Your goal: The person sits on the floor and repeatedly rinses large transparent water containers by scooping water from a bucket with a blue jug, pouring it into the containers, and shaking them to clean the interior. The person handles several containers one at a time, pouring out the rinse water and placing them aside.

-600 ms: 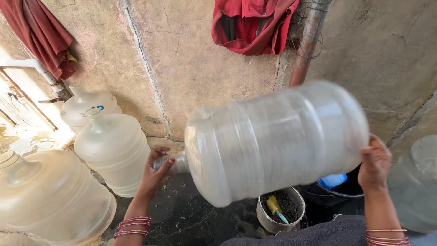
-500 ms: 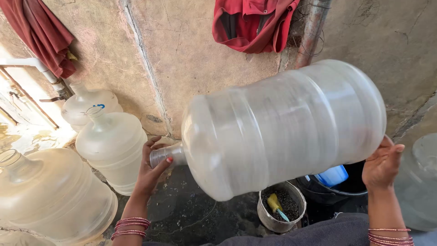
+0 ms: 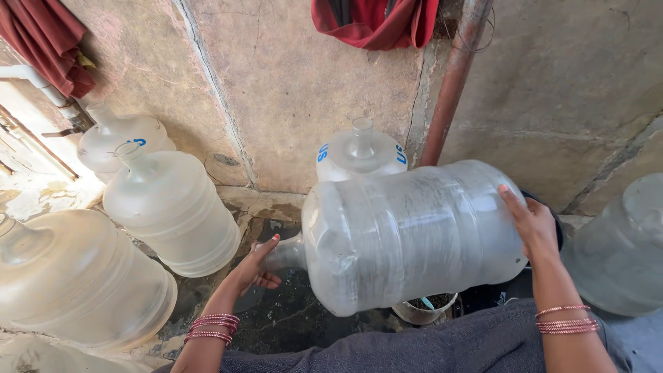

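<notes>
Wet dark floor [image 3: 290,321], cracked plaster wall [image 3: 304,83]

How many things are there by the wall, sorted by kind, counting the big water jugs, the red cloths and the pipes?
Large clear water jugs: 6, one held sideways between the left hand and right hand
Red cloths hanging on the wall: 2
Pipes: 2
Small pot: 1
Total: 11
</notes>
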